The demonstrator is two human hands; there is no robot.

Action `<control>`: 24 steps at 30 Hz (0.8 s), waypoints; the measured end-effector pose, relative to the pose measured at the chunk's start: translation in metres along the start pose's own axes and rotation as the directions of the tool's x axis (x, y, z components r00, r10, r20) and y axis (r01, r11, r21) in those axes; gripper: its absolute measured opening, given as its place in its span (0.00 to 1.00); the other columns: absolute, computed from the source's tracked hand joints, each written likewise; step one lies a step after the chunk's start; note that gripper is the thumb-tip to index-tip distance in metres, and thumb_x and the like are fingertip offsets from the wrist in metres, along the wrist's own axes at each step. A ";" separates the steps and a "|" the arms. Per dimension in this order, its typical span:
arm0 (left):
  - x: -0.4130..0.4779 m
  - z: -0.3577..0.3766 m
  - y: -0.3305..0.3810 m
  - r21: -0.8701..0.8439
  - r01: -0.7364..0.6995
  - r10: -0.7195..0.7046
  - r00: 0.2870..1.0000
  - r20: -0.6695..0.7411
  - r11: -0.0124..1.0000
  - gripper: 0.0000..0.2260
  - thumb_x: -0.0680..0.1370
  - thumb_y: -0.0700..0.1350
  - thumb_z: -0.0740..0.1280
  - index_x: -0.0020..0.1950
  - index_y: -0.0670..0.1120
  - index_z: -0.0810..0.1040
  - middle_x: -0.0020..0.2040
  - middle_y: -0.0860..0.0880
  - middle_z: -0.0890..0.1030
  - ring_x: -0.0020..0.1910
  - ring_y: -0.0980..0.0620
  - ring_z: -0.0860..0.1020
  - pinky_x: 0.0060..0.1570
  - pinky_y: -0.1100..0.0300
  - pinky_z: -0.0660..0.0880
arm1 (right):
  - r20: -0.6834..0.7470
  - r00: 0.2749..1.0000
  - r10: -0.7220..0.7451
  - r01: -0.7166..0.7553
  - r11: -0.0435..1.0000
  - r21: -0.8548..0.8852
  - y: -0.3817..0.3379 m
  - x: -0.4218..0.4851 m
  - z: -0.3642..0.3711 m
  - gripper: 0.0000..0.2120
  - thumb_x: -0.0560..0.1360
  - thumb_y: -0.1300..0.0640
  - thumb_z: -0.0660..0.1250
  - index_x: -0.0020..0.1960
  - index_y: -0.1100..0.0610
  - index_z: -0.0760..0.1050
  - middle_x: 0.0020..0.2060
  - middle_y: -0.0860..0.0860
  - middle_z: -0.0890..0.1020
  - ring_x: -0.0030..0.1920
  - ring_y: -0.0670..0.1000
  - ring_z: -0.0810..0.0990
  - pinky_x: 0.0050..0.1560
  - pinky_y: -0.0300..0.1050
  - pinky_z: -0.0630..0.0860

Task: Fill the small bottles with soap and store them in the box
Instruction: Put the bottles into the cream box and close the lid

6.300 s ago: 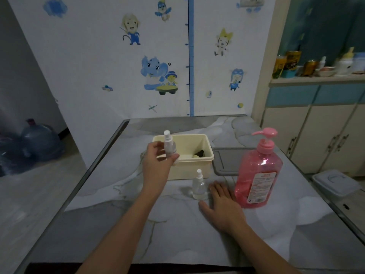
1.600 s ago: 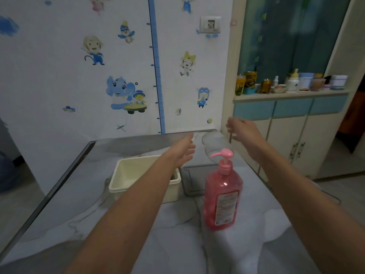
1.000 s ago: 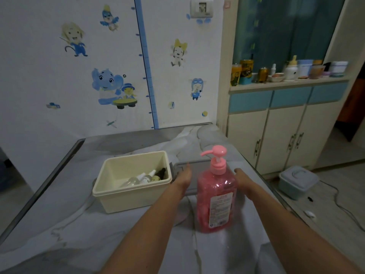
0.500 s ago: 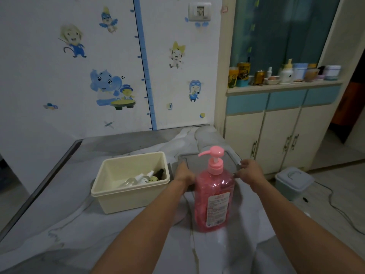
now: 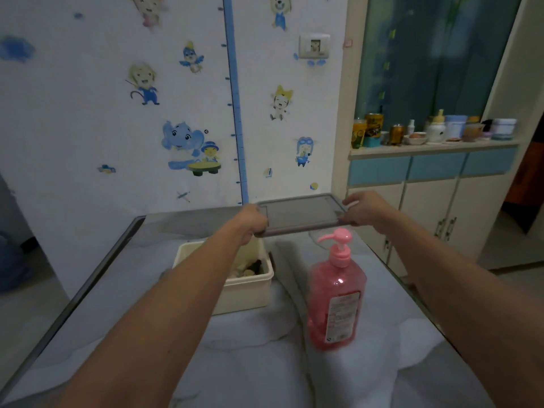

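A flat grey lid [image 5: 300, 214] hangs in the air above the table, level, beyond the soap bottle. My left hand [image 5: 250, 220] grips its left edge and my right hand [image 5: 366, 209] grips its right edge. Below and to the left stands the open cream box [image 5: 250, 285]; my left forearm hides most of its inside, and only a few small items show at its right end. The pink pump soap bottle [image 5: 337, 293] stands upright on the table to the right of the box.
The marble-patterned table [image 5: 265, 363] has a dark metal edge on the left and drops off on the right. A wall with cartoon stickers stands behind it. At right is a cabinet [image 5: 432, 184] with jars and cans on its ledge.
Both hands took hold of the grey lid where it lay on the table behind the soap bottle and lifted it into the air. The small bottles lie in the box.
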State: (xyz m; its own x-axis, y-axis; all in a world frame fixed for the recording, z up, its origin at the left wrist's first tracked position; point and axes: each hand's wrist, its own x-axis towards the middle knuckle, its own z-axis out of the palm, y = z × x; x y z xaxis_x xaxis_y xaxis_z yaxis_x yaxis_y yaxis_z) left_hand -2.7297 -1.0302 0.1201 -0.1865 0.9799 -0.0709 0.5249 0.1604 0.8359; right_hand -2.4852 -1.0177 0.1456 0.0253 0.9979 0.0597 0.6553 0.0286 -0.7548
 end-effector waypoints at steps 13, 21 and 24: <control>-0.029 -0.112 -0.059 0.002 0.071 -0.071 0.991 -0.118 0.997 0.09 0.69 0.24 0.62 0.44 0.34 0.76 0.41 0.40 0.73 0.42 0.44 0.74 0.37 0.56 0.68 | 0.301 0.947 -0.116 0.209 0.931 -0.300 -0.108 -0.019 0.066 0.15 0.69 0.65 0.71 0.56 0.64 0.80 0.43 0.58 0.82 0.40 0.55 0.80 0.50 0.51 0.81; -0.042 -0.114 -0.117 -0.054 0.125 -0.132 0.979 -0.157 0.991 0.10 0.68 0.23 0.60 0.37 0.35 0.74 0.36 0.41 0.71 0.40 0.46 0.72 0.32 0.60 0.64 | 0.298 0.947 -0.117 0.208 0.933 -0.293 -0.089 -0.040 0.135 0.13 0.75 0.65 0.65 0.58 0.64 0.79 0.58 0.60 0.79 0.57 0.58 0.78 0.59 0.50 0.77; -0.042 -0.110 -0.138 -0.090 0.144 -0.156 0.978 -0.136 0.985 0.12 0.69 0.23 0.60 0.47 0.33 0.77 0.43 0.37 0.75 0.42 0.45 0.75 0.33 0.60 0.69 | 0.268 0.957 -0.111 0.183 0.948 -0.260 -0.075 -0.045 0.154 0.13 0.75 0.64 0.64 0.58 0.63 0.78 0.57 0.60 0.79 0.57 0.57 0.78 0.57 0.47 0.76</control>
State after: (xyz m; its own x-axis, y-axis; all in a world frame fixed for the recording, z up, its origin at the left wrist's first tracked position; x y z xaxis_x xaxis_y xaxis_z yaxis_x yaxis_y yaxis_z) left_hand -2.8855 -1.1068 0.0680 -0.3774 0.9175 -0.1255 0.4152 0.2887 0.8627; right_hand -2.6520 -1.0559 0.0994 -0.2512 0.9673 -0.0343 0.8222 0.1946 -0.5349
